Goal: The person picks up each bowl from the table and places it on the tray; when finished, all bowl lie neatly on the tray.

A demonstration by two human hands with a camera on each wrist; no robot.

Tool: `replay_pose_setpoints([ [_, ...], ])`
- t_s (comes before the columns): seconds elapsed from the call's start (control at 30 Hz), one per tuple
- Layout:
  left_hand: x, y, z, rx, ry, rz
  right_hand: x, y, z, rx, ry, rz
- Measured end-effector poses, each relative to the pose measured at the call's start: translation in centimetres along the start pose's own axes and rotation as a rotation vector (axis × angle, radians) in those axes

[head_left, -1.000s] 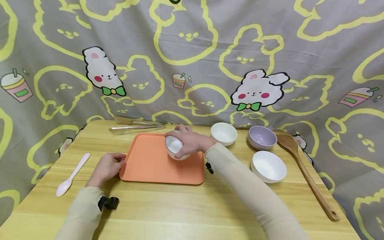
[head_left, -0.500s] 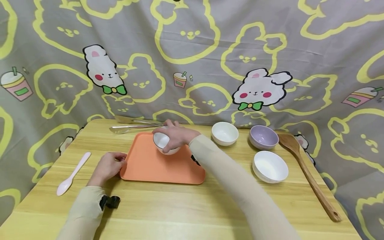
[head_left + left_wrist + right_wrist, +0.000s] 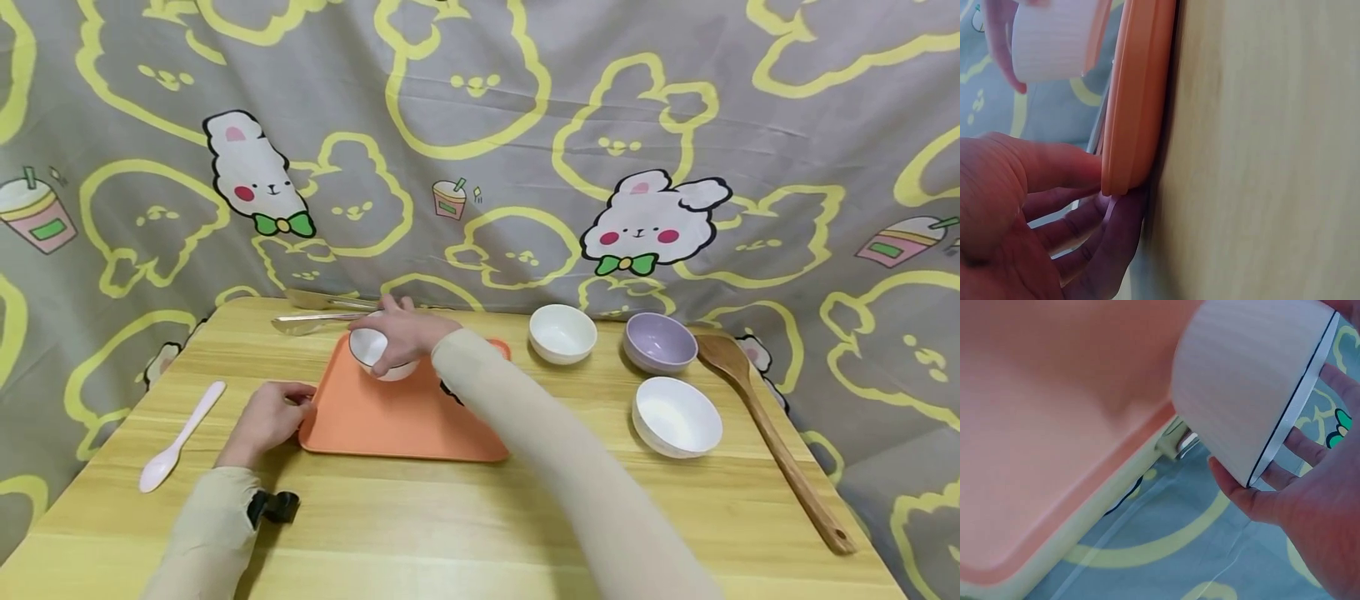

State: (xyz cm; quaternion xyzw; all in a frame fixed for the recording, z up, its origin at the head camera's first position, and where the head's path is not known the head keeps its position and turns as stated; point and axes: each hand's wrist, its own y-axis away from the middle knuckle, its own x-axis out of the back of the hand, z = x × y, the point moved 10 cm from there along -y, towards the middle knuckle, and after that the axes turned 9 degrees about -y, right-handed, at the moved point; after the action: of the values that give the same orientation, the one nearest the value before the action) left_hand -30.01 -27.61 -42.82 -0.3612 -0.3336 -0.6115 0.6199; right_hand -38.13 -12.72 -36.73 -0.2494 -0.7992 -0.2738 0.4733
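Observation:
A white bowl with a dark rim line (image 3: 382, 357) is over the back left part of the orange tray (image 3: 412, 425). My right hand (image 3: 408, 333) grips it by the rim from above, thumb and fingers spread around the edge, as the right wrist view shows on the bowl's side (image 3: 1241, 375). Whether its base touches the tray, I cannot tell. At the tray's left edge, my left hand (image 3: 273, 417) pinches the rim; in the left wrist view the thumb lies against the tray wall (image 3: 1138, 94) and the fingers reach under it.
To the right stand a white bowl (image 3: 562, 335), a purple bowl (image 3: 660, 343) and another white bowl (image 3: 677, 418). Beyond them lies a wooden spatula (image 3: 776, 442). A pale pink spoon (image 3: 180, 442) is at left. Metal-handled utensils (image 3: 315, 322) lie behind the tray, before a patterned curtain (image 3: 510, 125).
My right hand has carried the dark-rimmed bowl leftward over the tray, from its right half toward the back left corner. The left hand stays at the tray's left edge.

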Motion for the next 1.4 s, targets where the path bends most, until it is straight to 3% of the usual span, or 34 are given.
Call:
replay_pose_setpoints([
  [0.4, 0.2, -0.1, 0.1, -0.005, -0.004, 0.020, -0.2, -2.7, -1.3, -0.026, 0.011, 0.018],
  [0.9, -0.2, -0.1, -0.5, 0.032, 0.024, -0.017, -1.8, -4.1, 0.2, -0.096, -0.075, 0.016],
  [1.13, -0.5, 0.0, -0.6, 0.059, 0.067, -0.049, -1.4, -3.5, -0.3, -0.080, 0.003, -0.002],
  [1.4, -0.5, -0.1, -0.6, 0.070, 0.099, -0.071, 0.5, -0.1, -0.6, -0.017, 0.010, 0.006],
])
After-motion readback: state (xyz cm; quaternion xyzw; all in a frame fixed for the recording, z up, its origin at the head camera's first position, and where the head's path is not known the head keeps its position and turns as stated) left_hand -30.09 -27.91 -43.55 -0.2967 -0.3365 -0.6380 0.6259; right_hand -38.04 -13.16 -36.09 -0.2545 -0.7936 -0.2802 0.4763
